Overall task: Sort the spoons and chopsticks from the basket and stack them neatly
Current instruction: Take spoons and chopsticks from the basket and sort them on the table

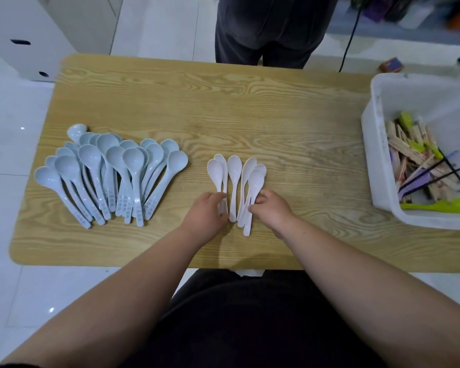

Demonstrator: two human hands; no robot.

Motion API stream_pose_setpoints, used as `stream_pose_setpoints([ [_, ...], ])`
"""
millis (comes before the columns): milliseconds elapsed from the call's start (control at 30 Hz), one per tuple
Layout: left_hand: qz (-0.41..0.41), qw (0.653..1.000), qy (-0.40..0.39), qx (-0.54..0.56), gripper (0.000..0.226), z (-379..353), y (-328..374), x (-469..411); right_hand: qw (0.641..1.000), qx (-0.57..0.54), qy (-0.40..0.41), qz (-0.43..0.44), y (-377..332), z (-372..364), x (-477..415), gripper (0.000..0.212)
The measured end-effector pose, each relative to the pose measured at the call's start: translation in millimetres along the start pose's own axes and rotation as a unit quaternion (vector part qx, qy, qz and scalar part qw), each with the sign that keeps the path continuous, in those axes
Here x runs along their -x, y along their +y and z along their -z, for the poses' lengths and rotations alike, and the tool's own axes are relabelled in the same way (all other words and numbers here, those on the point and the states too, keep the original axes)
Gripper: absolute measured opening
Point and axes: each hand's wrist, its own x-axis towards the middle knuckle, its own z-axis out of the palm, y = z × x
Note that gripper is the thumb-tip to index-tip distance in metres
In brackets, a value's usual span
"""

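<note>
Lying lengthwise, white spoons (234, 181), bowls away

Reaching in from the lower corners with bare forearms, meeting at frame centre. Pinching white spoons (234, 179) by the handles with left hand (206, 212) and right hand (271, 209), fingers curled, palms down.

This looks like a plain indoor workroom or office. Glossy white floor tiles (8, 144) surround a wood-grain table (223, 107). A white cabinet (51, 22) with dark slot handles stands at the upper left, and a black cable (352, 35) hangs beside blurred, colourful clutter (409, 9) at the upper right.
</note>
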Motion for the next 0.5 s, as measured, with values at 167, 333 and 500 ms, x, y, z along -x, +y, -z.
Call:
stream_pose_setpoints([
  [167,-0.018,1.000,0.010,0.007,0.058,9,8,22,0.999,0.027,-0.017,0.015,6,21,18,0.055],
  [333,-0.049,0.992,0.012,0.116,0.031,15,37,65,0.993,0.035,-0.036,0.111,20,65,70,0.030],
  [500,-0.114,0.979,-0.034,0.165,0.029,5,101,113,0.979,0.029,-0.066,0.190,44,126,140,0.018],
])
